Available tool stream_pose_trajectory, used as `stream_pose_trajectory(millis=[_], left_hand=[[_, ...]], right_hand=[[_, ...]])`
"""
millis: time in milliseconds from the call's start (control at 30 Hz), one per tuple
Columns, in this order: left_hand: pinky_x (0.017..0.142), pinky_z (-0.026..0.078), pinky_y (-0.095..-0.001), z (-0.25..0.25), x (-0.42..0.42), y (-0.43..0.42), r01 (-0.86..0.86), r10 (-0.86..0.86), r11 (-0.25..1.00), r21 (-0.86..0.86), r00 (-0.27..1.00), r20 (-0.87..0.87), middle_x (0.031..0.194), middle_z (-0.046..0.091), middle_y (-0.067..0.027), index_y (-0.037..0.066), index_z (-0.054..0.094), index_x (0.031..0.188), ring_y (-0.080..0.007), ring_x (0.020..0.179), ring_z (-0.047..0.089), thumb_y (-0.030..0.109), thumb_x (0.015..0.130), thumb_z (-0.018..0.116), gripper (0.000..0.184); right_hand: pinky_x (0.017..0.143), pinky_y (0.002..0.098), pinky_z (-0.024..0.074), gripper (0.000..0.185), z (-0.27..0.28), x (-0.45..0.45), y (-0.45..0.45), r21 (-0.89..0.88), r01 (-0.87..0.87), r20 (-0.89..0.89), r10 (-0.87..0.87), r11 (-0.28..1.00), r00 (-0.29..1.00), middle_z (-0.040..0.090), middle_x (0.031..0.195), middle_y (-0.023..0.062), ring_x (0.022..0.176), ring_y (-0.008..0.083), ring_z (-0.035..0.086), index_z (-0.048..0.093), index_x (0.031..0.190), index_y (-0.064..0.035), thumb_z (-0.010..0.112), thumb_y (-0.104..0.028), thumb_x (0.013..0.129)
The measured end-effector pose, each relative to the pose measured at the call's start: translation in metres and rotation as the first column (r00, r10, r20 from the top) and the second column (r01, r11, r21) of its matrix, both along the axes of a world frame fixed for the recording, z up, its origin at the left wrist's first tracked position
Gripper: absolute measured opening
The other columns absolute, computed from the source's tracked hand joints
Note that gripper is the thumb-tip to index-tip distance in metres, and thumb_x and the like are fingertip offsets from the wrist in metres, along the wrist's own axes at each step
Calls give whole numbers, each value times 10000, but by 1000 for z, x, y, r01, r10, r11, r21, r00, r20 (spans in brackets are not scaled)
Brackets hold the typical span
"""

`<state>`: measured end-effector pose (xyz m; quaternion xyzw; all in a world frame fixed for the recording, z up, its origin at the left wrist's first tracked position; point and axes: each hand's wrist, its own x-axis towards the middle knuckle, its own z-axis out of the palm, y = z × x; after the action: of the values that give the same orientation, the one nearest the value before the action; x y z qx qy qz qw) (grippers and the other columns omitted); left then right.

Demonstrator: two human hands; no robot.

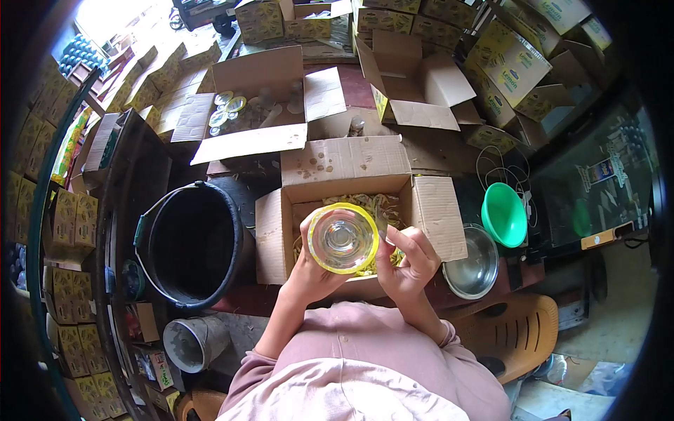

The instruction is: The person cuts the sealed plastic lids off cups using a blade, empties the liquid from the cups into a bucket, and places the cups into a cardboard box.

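Observation:
My left hand (314, 272) is wrapped round a clear round cup (342, 239) with a yellow rim, its open top facing the camera. Just right of the rim, my right hand (409, 265) pinches a thin, narrow blade-like piece (381, 223) between thumb and fingers, close beside the cup's edge. Both hands are above an open cardboard box (344, 163), which holds yellow-green strips or scraps (388, 207) at its bottom.
A large black bucket (193, 245) and a smaller grey bucket (196, 344) are on the left. A green bowl (504, 215) and a metal bowl (472, 263) lie right. Behind are an open carton (260, 74) with lidded cups and another open carton (421, 81).

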<state>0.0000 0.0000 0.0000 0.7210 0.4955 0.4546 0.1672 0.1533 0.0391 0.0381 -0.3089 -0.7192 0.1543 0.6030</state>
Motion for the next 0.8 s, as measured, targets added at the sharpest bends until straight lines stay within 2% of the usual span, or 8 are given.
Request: stream_pose_trajectory(millis=[67,167,267,367,467,667,767,800], left_hand=[[964,307,-399,2,0,1,30,-28,998,63,999,-22,1205,342,-144,34,244,1261,-298,1118,398,141,631,738,808],[954,310,-390,2,1,1,123,-128,992,40,979,161,1182,365,-145,25,282,1243,-294,1102,397,129,609,738,788],[952,309,-383,2,1,-1,129,-125,992,-7,968,216,1171,376,-141,22,332,1223,-286,1099,390,136,595,741,757],[955,305,-381,0,3,-1,134,-123,991,-8,931,344,1162,387,-136,24,370,1205,-280,1103,382,136,593,740,724],[952,312,-371,-1,2,0,157,-140,988,-11,910,390,1166,385,-134,26,371,1208,-276,1104,388,133,590,737,726],[949,328,-356,5,1,-1,190,-145,980,-62,891,430,1179,377,-132,28,383,1201,-270,1117,395,140,575,742,730],[961,322,-361,7,-1,0,216,-191,976,-39,924,332,1193,364,-130,27,385,1203,-274,1127,390,143,570,745,737],[964,320,-362,6,-1,0,225,-196,973,-45,917,348,1195,360,-130,27,385,1204,-276,1130,388,145,569,745,739]], right_hand=[[439,205,396,273,1,0,1,1,-9,3,9,1000,1000,533,615,40,500,105,495,637,919,-40,654,63,667],[441,204,394,264,3,2,3,-33,-47,-17,47,998,999,527,611,39,496,98,487,637,911,-33,656,63,665],[443,202,392,258,5,5,2,-79,-64,-40,61,995,997,524,609,37,496,94,482,638,905,-31,660,62,666],[446,197,336,208,4,8,0,-79,-109,-23,108,991,994,502,644,39,545,105,469,605,866,4,634,68,670],[439,203,385,250,3,6,0,-64,-82,-32,80,995,996,524,608,34,497,96,479,641,899,-32,668,55,665],[434,207,380,271,6,3,1,-6,-51,-14,51,999,999,513,599,33,492,98,474,651,912,-36,662,64,660],[434,206,380,278,4,4,4,8,-51,7,51,999,999,509,596,32,489,96,471,653,917,-38,657,67,660],[434,205,381,282,4,5,4,-5,-63,-2,63,998,998,509,597,32,489,95,471,653,919,-38,656,68,658]])
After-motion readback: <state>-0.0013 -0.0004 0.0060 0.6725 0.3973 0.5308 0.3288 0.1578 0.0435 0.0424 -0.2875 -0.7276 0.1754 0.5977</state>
